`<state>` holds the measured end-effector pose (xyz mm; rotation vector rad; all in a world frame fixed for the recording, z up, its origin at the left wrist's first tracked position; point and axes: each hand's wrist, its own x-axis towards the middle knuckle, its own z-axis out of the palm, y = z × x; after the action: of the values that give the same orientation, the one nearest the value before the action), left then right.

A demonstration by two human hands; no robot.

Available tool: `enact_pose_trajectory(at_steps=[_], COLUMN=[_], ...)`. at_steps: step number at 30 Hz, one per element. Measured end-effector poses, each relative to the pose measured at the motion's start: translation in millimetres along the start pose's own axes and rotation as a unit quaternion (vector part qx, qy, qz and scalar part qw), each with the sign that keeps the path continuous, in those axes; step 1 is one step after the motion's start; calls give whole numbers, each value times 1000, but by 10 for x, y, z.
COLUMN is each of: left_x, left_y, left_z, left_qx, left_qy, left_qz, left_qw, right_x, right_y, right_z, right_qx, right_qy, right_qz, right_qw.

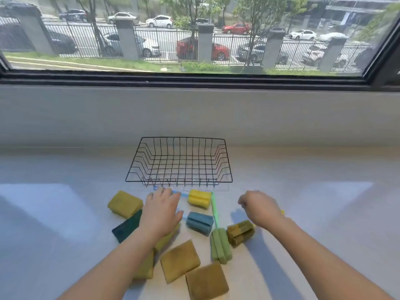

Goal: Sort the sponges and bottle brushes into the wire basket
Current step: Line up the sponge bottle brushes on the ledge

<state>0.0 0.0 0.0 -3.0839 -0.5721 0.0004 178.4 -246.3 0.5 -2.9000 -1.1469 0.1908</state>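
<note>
An empty black wire basket [179, 161] stands on the white counter. In front of it lie several yellow sponges [125, 204] [180, 260] [206, 282], one turned dark green side up [127, 226]. Bottle brushes lie among them: a yellow foam head [199, 198] on a blue handle, a blue head [199, 223], a green head [220, 245] with a green handle, and an olive head [240, 232]. My left hand [161, 210] hovers flat over the blue handles, fingers apart. My right hand [258, 207] hangs loosely curled above the olive brush, holding nothing that I can see.
The white counter [313, 213] runs to a low wall under a wide window [194, 35]. Bare counter lies to the left and right of the pile. The basket sits just behind the sponges, about a hand's length from both hands.
</note>
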Motion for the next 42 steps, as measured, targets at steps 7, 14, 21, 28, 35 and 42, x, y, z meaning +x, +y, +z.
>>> enact_pose_trajectory(at_steps=[7,14,21,28,35,42], left_x=[178,429,587,585,504,348], left_y=[318,491,385,296,196,-34], left_z=[393,463,482,410,228,-270], left_qx=[59,28,55,-58,-226,-432], left_qy=[-94,-149,-219,-148,-21,129], left_qz=[34,12,33,57,-3,-121], left_qw=[993,988,974,986,974,884], right_x=[-100,-111,-264,-366,-283,-103], right_y=[473,644,800,887,659,54], right_z=[335,624,686,503,232,-134], right_qx=[-72,-72,-50,-8,45,139], right_qy=[-108,-115,-94,-49,10,92], right_qz=[18,-9,-9,14,25,20], right_qw=[991,991,994,999,999,986])
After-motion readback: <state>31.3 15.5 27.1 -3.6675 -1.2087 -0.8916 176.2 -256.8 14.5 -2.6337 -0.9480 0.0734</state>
